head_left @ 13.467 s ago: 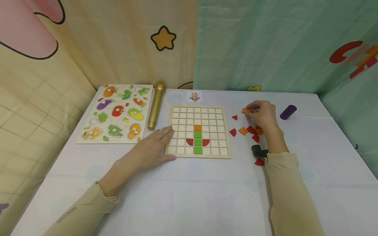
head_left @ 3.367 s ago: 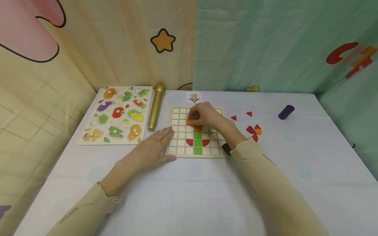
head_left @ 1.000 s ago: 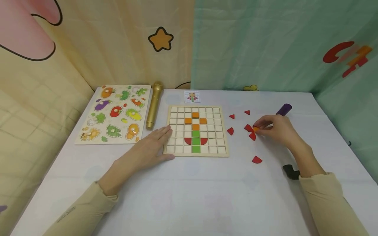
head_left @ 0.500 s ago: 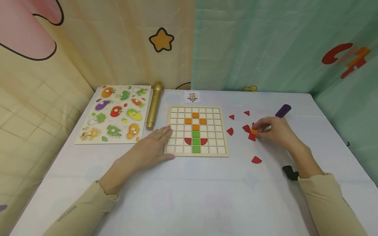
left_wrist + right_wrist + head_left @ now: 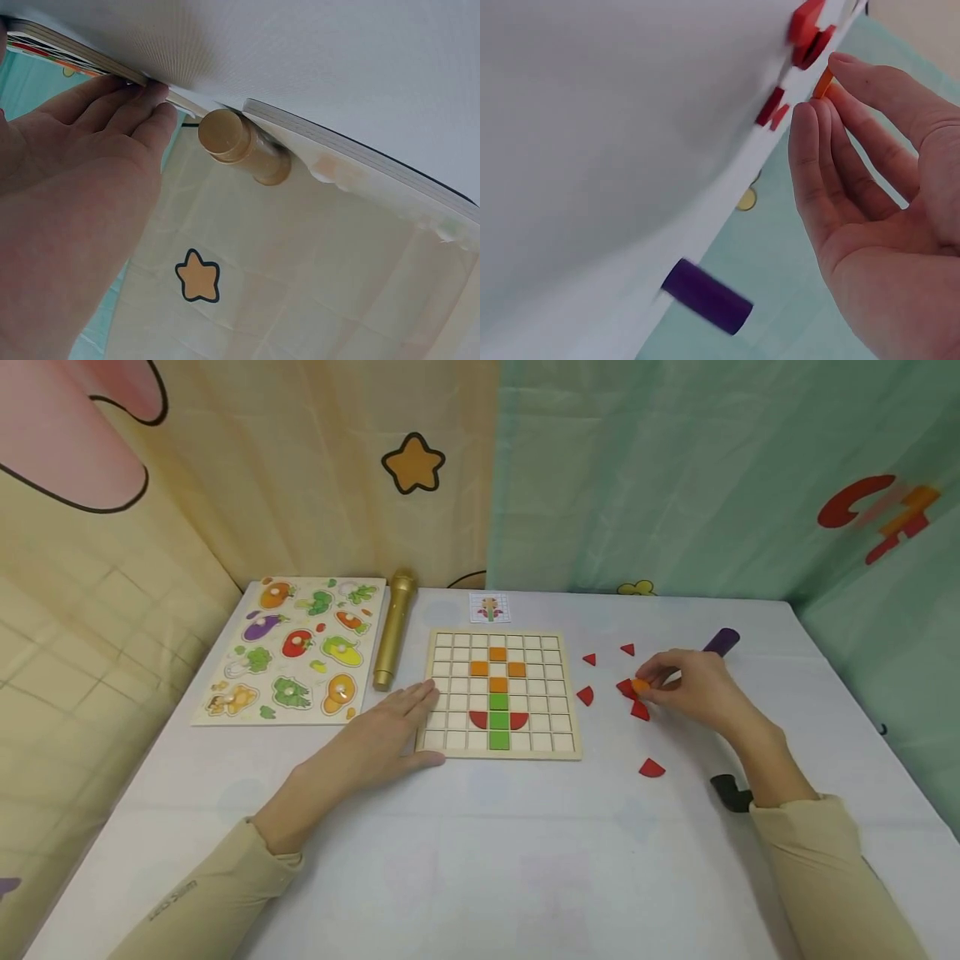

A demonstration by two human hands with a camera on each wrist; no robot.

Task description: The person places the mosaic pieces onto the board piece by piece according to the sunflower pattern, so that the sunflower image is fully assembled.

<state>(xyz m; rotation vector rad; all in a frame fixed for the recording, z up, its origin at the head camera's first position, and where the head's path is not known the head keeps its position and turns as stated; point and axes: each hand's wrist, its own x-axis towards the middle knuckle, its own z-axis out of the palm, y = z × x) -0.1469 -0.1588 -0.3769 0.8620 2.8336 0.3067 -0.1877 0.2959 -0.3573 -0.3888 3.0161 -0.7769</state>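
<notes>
Thumb and fingers of my right hand (image 5: pixel 697 689) pinch a round orange disc (image 5: pixel 640 687), seen edge-on as an orange piece (image 5: pixel 823 82) in the right wrist view. It is close over several loose red pieces (image 5: pixel 640 711). My left hand (image 5: pixel 375 731) lies with straight fingers along the left edge of the wooden grid board (image 5: pixel 551 752). On the board, orange squares (image 5: pixel 497 654) form a diamond above a column of green squares (image 5: pixel 498 721). A red quarter-circle (image 5: pixel 478 719) sits on each side of the column.
A small pattern card (image 5: pixel 490 607) lies behind the board. To the left are a gold microphone (image 5: pixel 393 631) and a vegetable puzzle board (image 5: pixel 281 652). A purple cylinder (image 5: pixel 722 642) stands beyond my right hand, and a black elbow-shaped thing (image 5: pixel 727 792) shows by the right wrist.
Since the oldest frame, three more orange squares have come onto the board. My right hand went back to the loose pieces and has lifted the orange disc slightly. The left hand stays put.
</notes>
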